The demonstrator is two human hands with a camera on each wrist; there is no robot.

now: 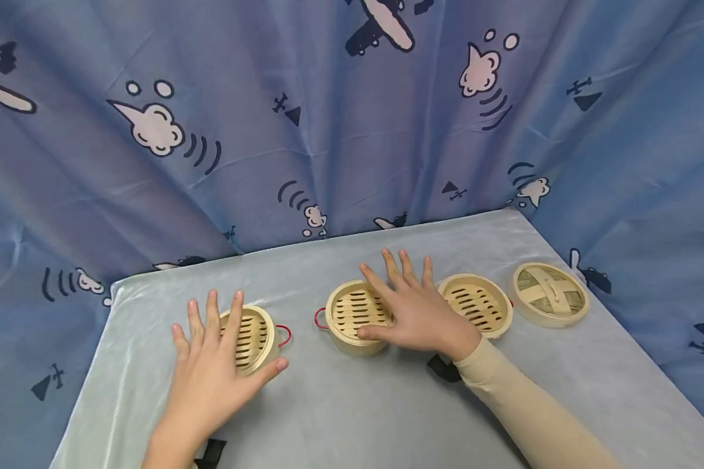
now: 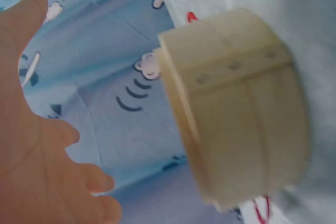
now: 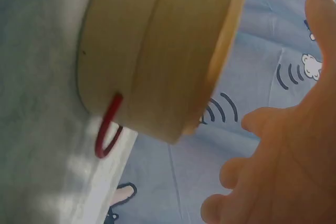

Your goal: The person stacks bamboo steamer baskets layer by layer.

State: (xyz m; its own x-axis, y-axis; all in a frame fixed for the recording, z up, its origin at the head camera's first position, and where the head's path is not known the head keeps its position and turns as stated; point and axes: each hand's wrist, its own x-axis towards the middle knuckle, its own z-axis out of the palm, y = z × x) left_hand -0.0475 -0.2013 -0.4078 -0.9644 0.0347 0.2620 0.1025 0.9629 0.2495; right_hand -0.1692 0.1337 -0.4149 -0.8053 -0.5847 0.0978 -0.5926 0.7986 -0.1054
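Observation:
My left hand (image 1: 208,371), fingers spread, hovers over the near-left edge of the left bamboo steamer basket (image 1: 252,340), which has a slatted base and a red side loop. In the left wrist view that hand stands apart from the basket's pale wall (image 2: 236,114). The right hand (image 1: 419,309) is spread between the middle steamer basket (image 1: 352,309) and the right steamer basket (image 1: 478,303), overlapping both in the head view. From the right wrist, its fingers show apart from a basket wall (image 3: 157,51) with a red loop (image 3: 108,129). Neither hand holds anything.
A woven bamboo lid (image 1: 551,296) with a strap handle sits at the far right, beside the right basket. Pale cloth covers the table (image 1: 340,410). A blue patterned curtain (image 1: 328,130) hangs behind the table and along its right side.

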